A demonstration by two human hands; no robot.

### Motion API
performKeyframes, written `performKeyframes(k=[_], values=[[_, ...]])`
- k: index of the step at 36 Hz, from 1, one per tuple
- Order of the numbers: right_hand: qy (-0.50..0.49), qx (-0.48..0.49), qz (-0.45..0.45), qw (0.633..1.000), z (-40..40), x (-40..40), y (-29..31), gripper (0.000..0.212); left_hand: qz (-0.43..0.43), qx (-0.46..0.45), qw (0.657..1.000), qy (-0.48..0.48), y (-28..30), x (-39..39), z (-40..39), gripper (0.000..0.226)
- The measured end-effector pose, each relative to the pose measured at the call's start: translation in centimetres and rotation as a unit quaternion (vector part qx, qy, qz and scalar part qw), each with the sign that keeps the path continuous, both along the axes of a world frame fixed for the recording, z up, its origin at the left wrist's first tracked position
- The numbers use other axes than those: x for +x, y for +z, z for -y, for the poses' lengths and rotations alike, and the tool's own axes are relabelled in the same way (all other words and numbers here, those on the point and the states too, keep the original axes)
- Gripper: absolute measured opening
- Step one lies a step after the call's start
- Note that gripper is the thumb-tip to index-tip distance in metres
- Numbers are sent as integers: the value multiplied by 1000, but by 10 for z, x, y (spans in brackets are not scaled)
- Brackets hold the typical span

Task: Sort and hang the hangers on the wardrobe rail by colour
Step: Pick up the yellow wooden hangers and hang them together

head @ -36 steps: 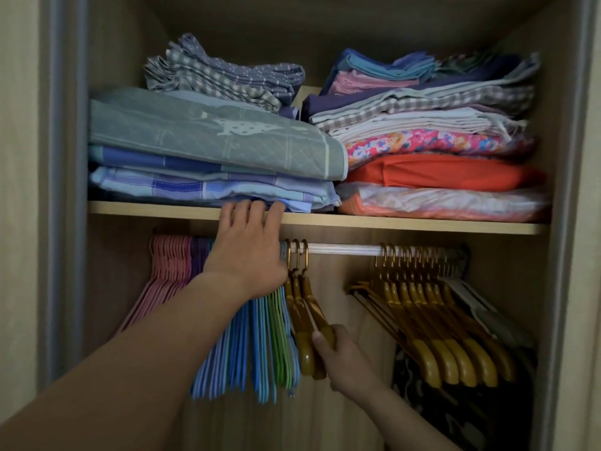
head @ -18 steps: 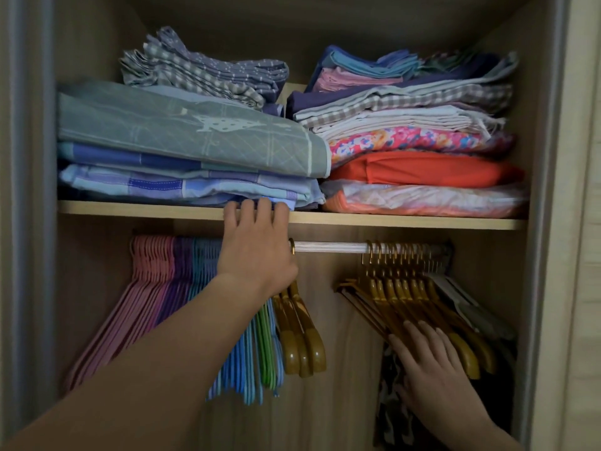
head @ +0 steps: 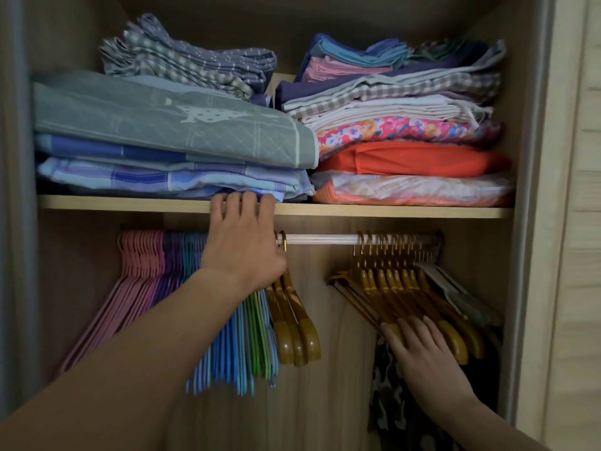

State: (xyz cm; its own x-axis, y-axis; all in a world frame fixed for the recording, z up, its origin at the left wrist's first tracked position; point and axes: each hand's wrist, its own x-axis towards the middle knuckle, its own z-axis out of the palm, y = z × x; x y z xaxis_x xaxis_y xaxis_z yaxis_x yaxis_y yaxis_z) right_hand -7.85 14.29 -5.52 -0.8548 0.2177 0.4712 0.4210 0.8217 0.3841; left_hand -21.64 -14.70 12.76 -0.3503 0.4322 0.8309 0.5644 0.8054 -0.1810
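A white rail [head: 322, 238] runs under the shelf. From the left it carries pink hangers [head: 140, 271], purple hangers [head: 169, 255], blue hangers [head: 224, 353] and green hangers [head: 257, 336], then three gold hangers [head: 296, 323]. After a bare gap, several more gold hangers [head: 406, 288] hang at the right. My left hand [head: 244, 245] reaches up in front of the rail, fingers laid over the shelf edge [head: 390, 211], beside the three gold hangers' hooks; its thumb is hidden. My right hand [head: 426, 349] touches the lower ends of the right gold group with straight fingers.
Folded bedding and clothes [head: 169, 135] fill the shelf above in two stacks. A pale hanger or garment [head: 455, 294] hangs at the far right of the rail. A camouflage-patterned cloth [head: 390, 402] hangs below my right hand. Wardrobe walls [head: 533, 222] close both sides.
My right hand let go of the three gold hangers by the green ones and moved right to the larger gold group. My left hand stayed at the shelf edge.
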Motion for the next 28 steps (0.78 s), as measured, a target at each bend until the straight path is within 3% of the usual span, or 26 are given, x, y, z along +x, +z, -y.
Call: performKeyframes(k=[4, 10, 16, 22, 28], values=[[31, -23, -51, 998, 6, 1, -2, 89, 0, 3, 1000, 0, -1, -1, 1, 75], [78, -137, -139, 978, 22, 3, 9, 78, -3, 5, 1000, -6, -2, -3, 1, 76], [125, -351, -270, 888, 37, 1, 44, 55, -4, 2, 1000, -6, -2, -3, 1, 77], [109, -463, -360, 802, 36, -9, 86, 40, 16, -9, 1000, -8, 1, -2, 1, 81], [113, -475, -353, 799, 38, -37, 91, 40, 27, -18, 999, -5, 3, -3, 1, 81]])
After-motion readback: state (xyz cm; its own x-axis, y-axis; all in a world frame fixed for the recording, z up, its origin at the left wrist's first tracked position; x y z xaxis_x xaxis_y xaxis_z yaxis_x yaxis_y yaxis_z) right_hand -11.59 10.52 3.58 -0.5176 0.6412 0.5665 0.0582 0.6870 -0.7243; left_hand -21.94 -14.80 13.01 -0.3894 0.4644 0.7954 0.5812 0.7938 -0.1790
